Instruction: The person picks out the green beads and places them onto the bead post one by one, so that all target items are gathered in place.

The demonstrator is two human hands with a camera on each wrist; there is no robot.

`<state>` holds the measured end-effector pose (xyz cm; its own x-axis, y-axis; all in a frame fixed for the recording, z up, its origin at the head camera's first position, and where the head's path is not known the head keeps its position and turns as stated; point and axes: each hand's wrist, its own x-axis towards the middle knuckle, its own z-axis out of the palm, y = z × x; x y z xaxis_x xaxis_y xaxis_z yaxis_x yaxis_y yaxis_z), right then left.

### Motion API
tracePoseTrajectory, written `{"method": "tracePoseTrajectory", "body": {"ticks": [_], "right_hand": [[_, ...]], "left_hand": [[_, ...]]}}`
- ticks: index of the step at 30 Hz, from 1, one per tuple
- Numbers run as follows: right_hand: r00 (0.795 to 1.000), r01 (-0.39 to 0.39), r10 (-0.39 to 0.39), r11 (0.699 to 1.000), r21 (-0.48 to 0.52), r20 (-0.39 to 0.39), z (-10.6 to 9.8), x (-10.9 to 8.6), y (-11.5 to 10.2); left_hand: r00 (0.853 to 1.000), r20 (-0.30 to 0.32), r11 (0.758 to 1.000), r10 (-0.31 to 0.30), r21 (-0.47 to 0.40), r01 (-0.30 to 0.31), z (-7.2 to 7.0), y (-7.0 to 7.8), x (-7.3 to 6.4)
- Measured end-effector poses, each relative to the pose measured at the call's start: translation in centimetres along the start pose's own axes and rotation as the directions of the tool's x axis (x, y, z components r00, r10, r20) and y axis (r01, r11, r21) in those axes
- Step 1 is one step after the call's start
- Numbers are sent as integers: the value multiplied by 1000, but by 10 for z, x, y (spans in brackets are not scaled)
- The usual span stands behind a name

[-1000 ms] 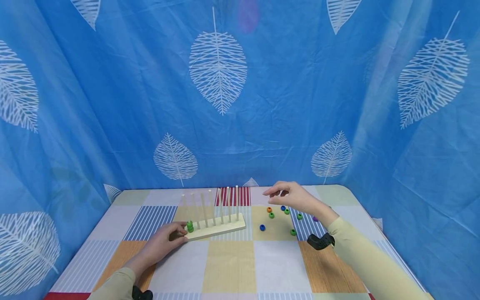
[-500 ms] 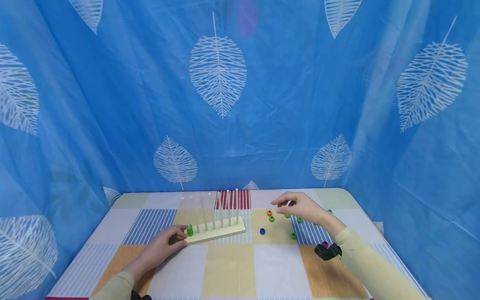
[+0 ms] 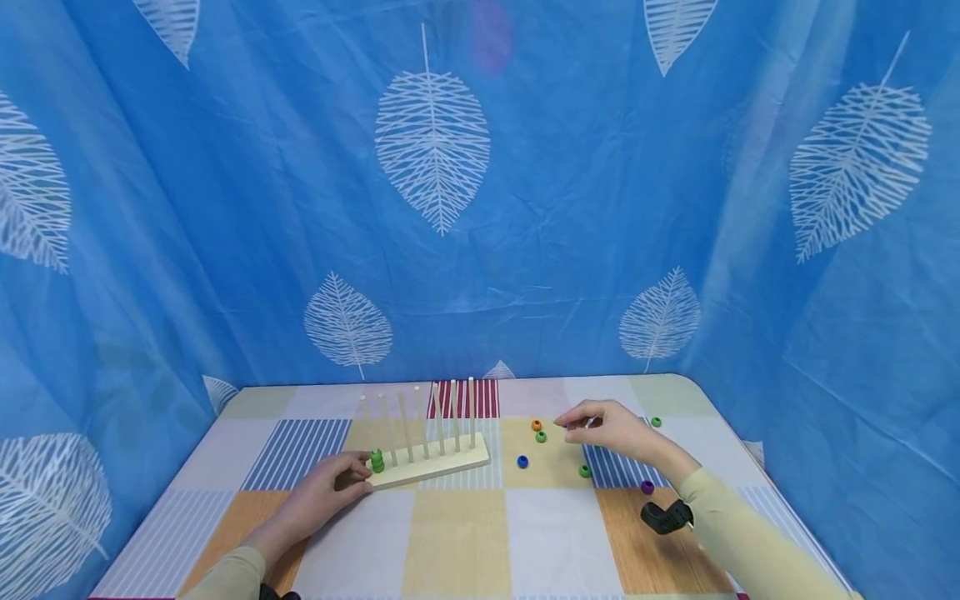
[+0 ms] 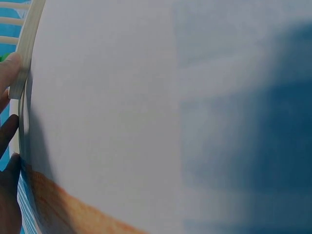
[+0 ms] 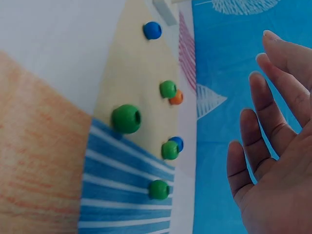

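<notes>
A pale wooden peg board with a row of upright pegs lies on the left half of the table. Green beads are stacked on its leftmost peg. My left hand grips the board's left end, the thumb showing against its edge in the left wrist view. Over the loose beads hangs my right hand, its fingers loosely bent and apart, holding nothing. Near its fingertips are an orange bead and a green bead. In the right wrist view, a blue bead sits partly behind another green bead.
Other loose beads lie around: a blue bead, a green bead, a purple bead near the right wrist and a green bead farther back. A patchwork cloth covers the table. Blue curtains enclose it.
My right hand has moved right and lower over the beads. The purple bead now lies nearer me and farther right than a second ago. My left hand keeps its grip on the board.
</notes>
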<state>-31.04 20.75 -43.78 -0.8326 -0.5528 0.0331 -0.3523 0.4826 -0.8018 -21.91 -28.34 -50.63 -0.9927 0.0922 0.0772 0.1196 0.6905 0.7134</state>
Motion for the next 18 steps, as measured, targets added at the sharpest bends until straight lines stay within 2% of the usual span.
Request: {"method": "tracePoseTrajectory", "body": {"ticks": [18], "right_hand": [[998, -64, 64, 998, -30, 7, 4, -21, 30]], "left_hand": [[1000, 7, 1000, -24, -6, 24, 0, 0, 2]]}}
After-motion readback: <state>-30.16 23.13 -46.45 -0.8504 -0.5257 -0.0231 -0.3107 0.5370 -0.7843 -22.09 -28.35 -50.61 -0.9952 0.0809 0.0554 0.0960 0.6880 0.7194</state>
